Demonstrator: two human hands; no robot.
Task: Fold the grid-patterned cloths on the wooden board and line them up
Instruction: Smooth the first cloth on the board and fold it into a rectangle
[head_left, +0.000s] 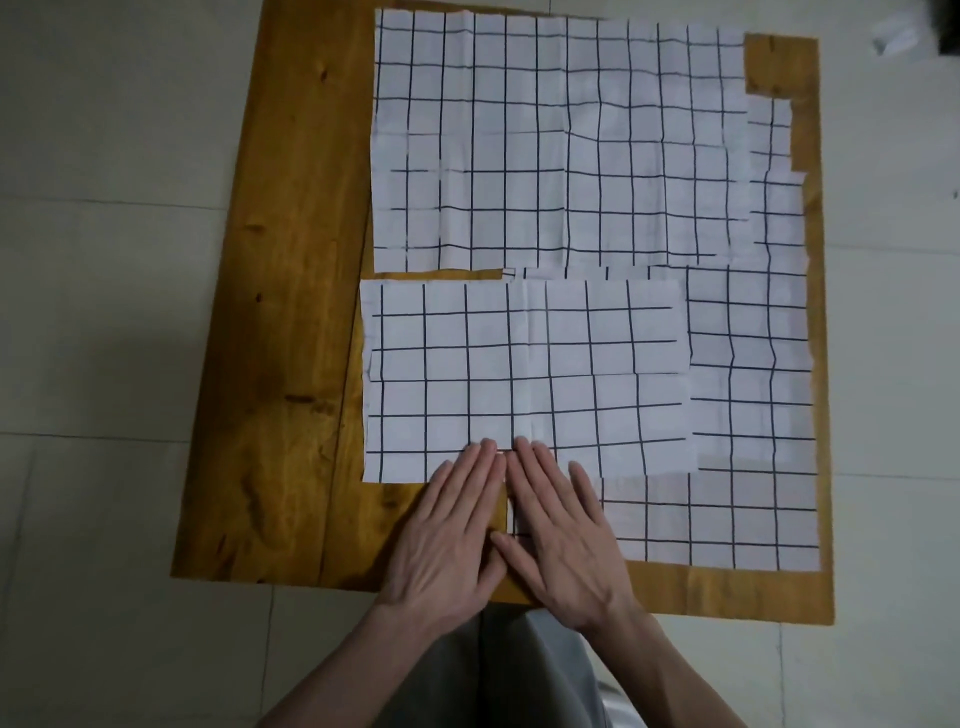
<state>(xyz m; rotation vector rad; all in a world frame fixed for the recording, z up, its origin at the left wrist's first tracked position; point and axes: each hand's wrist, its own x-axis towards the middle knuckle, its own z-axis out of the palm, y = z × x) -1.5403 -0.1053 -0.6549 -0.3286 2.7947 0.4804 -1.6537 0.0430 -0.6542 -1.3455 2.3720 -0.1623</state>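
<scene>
Grid-patterned cloths cover most of the wooden board (291, 312), which lies on a pale tiled floor (104, 208). Largest is the far cloth (561, 140), spread flat across the board's far half with more grid fabric showing past its right edge. Next comes a second cloth (753, 415) lying open along the right and near side, partly buried. On top of it, at the near left, sits the folded cloth (524, 379), a neat rectangle with a horizontal crease across its middle.

Both hands are open and flat, empty, clamped on nothing. The left hand (452, 535) and right hand (561, 530) lie side by side, thumbs touching, fingertips pressing the folded cloth's near edge.

The step in hand appears to be smoothing this fold. To do it well, the palms should sweep outward from the centre toward each side, keeping the edges square with the printed lines so the layers do not shift over the cloth beneath.

No containers are in view; the board alone carries the cloths.
</scene>
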